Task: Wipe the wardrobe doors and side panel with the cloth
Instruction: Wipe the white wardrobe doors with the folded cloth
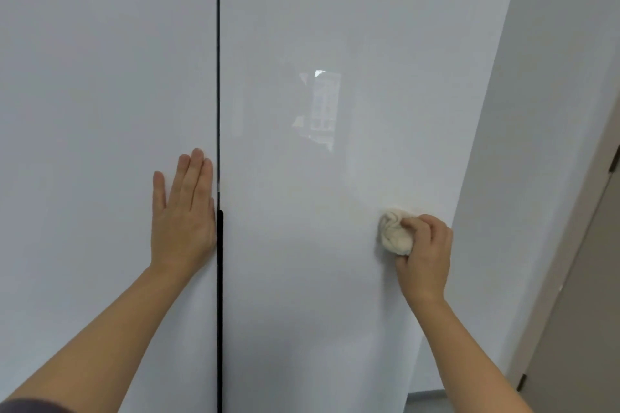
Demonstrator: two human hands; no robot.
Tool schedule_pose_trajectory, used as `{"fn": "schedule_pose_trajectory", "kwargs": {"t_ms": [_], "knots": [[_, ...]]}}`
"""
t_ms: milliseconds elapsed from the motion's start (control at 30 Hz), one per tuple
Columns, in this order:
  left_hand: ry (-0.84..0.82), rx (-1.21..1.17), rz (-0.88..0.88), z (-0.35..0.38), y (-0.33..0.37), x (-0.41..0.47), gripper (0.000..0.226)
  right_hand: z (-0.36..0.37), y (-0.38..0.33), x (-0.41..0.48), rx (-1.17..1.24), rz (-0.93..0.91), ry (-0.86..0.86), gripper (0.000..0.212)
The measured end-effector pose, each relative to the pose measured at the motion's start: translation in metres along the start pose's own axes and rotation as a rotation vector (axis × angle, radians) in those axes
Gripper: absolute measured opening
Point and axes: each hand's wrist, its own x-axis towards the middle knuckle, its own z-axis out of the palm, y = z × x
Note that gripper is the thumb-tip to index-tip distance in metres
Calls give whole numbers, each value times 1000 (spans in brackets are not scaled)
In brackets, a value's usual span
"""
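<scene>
Two glossy white wardrobe doors fill the view, the left door (100, 111) and the right door (302, 245), split by a thin black gap (218, 77). My left hand (183, 214) lies flat with straight fingers on the left door, right beside the gap. A bunched cream cloth (394, 233) is pressed against the right door near its right edge, gripped by the curled fingers of my right hand (424, 248). The wardrobe's side panel is not visible.
A white wall (536, 144) runs along the right of the wardrobe. Further right stands a beige room door (583, 329) with dark hinges. A black handle strip (220, 295) runs down the lower part of the gap between the wardrobe doors.
</scene>
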Motion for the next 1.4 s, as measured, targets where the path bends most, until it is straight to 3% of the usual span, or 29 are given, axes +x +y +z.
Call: {"fn": "schedule_pose_trajectory", "kwargs": {"t_ms": [167,300,400,500,600,733,933,1100,1267,1400], "knots": [[-12,20,-12,-3,1,-1,55,-8,11,-1,42,325,99,59],[-41,53,21,-8,-1,-1,56,2,-1,-5,139,610,297,49],[-52,68,19,-9,-1,-1,56,17,-20,-14,186,659,377,43],[-58,70,30,-9,-2,-2,56,33,-57,-28,262,634,342,45],[-53,79,44,-8,-5,-2,57,49,-101,-43,345,558,284,54],[-38,93,84,-6,-12,-3,57,70,-143,-51,390,454,255,51],[0,105,177,-3,-27,-2,53,99,-201,-57,373,79,154,46],[28,71,164,1,-27,-2,53,108,-190,-62,323,-199,79,58],[-17,49,132,-2,-20,-11,57,104,-171,-68,227,-539,24,29],[-52,67,87,2,-12,-39,59,97,-142,-57,146,-772,-2,25]]}}
